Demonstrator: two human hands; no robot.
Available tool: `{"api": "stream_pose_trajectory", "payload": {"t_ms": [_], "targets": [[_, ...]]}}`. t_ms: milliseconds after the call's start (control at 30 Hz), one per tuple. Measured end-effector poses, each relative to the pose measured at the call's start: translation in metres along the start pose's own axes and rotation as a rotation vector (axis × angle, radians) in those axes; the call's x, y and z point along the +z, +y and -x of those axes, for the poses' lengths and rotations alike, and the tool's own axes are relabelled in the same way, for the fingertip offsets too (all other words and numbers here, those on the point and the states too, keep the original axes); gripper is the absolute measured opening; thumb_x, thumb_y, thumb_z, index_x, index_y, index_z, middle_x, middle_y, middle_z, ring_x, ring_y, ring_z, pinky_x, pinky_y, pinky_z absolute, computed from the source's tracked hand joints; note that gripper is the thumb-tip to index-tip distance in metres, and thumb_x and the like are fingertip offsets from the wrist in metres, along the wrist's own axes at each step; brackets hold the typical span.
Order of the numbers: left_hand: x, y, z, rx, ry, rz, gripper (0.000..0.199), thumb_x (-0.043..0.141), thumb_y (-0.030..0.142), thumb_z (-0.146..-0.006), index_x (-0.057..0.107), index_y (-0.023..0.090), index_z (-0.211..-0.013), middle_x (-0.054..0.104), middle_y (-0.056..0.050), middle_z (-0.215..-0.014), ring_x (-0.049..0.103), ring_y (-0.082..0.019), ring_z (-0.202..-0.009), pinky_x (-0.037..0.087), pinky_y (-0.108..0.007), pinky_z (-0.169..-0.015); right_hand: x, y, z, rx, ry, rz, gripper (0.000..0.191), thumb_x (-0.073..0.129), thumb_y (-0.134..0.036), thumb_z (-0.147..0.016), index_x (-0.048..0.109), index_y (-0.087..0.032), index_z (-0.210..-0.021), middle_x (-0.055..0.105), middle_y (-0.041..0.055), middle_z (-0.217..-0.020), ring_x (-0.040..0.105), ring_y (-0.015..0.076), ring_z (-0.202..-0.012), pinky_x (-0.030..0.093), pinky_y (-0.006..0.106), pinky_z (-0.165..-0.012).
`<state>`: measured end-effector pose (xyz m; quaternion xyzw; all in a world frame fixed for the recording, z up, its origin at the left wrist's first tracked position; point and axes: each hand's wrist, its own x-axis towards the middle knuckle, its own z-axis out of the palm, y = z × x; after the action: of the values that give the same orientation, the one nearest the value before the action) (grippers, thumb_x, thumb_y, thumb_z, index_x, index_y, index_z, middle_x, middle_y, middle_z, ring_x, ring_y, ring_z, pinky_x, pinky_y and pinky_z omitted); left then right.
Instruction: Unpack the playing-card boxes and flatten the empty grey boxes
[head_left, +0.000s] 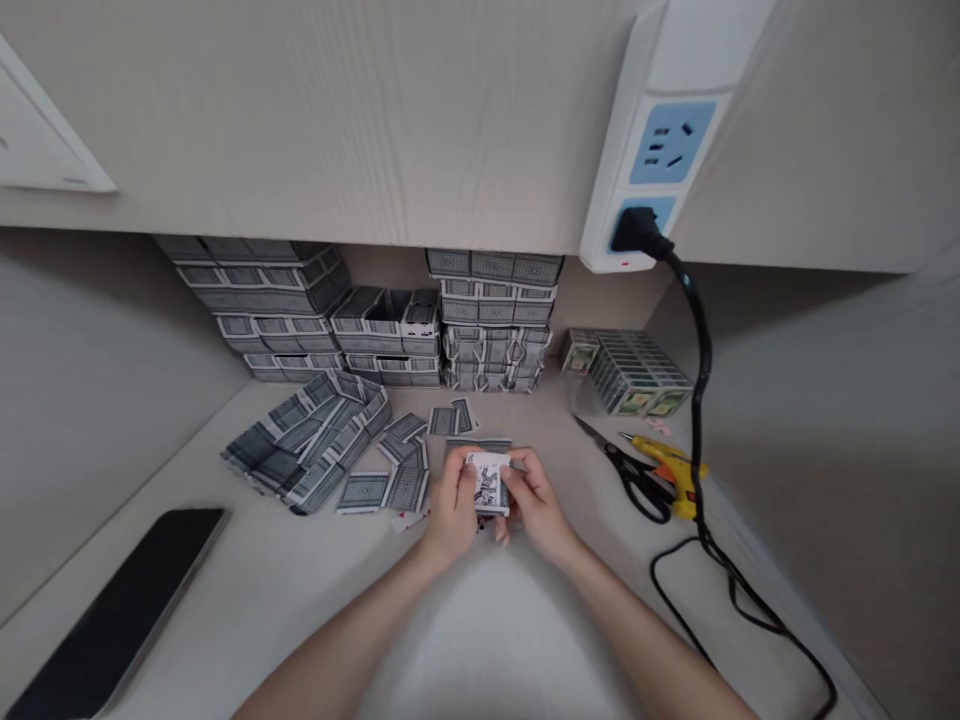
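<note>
Between my two hands is a playing card (488, 484), its printed face turned up toward me. My left hand (453, 505) grips its left edge, thumb on top. On the opposite edge, my right hand (541, 508) pinches the card with thumb and fingers. The card's lower edge looks bent or folded. Just left of my hands, several loose cards (365, 492) lie with patterned backs up. Farther left sits an open tray-like shape built of folded cards (311, 440). Part of another card (478, 443) shows just beyond my fingertips.
Stacked blocks of folded cards (495, 300) stand at the back under the panel. Card boxes (637, 370) are at the back right. Scissors (637, 480), a yellow glue gun (679, 475) and a black cable (699, 400) from a power strip (660, 130) lie right. A black flat object (120, 610) lies left.
</note>
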<state>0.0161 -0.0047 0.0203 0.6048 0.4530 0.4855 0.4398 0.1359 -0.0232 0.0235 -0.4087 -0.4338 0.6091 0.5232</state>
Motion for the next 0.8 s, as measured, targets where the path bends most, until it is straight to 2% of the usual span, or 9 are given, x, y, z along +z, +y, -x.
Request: {"api": "stream_pose_trajectory", "payload": {"t_ms": [233,433,667,800], "targets": [[0.0,-0.002,0.0,-0.018,0.006,0.019,0.019,0.034,0.033,-0.083,0.046,0.02,-0.085,0.047,0.005,-0.056,0.045,-0.009,-0.045,0.036,-0.019,-0.044,0.001,-0.002,0.001,0.013,-0.002,0.013,0.028,0.045,-0.044,-0.08,0.035,-0.024,-0.095,0.052,-0.0093,-0.039,0.045,0.0112,-0.026,0.038,0.02,-0.028],[0.0,-0.003,-0.003,-0.055,0.015,0.112,0.015,0.035,0.029,-0.08,0.046,0.019,-0.078,0.046,0.006,-0.051,0.045,-0.008,-0.041,0.035,-0.018,-0.04,0.002,-0.003,0.001,0.013,-0.011,0.002,0.023,0.046,-0.042,-0.08,0.036,-0.023,-0.088,0.051,-0.0093,-0.037,0.047,0.0122,-0.027,0.038,0.02,-0.028],[0.002,0.006,-0.004,-0.186,-0.121,0.416,0.012,0.036,0.032,-0.076,0.04,0.021,-0.079,0.039,0.011,-0.036,0.04,-0.011,-0.023,0.029,-0.019,-0.027,0.004,-0.004,0.003,0.02,-0.011,-0.029,0.02,0.048,-0.038,-0.079,0.034,-0.024,-0.079,0.053,-0.0089,-0.041,0.052,0.0139,-0.03,0.039,0.021,-0.028],[-0.003,0.012,-0.006,-0.174,-0.079,0.354,0.012,0.042,0.031,-0.072,0.043,0.019,-0.073,0.045,0.007,-0.045,0.044,-0.009,-0.034,0.032,-0.019,-0.033,0.0,-0.008,0.003,0.084,-0.104,-0.168,0.019,0.046,-0.038,-0.077,0.035,-0.024,-0.083,0.058,-0.0056,-0.055,0.058,0.0153,-0.038,0.045,0.025,-0.033]]}}
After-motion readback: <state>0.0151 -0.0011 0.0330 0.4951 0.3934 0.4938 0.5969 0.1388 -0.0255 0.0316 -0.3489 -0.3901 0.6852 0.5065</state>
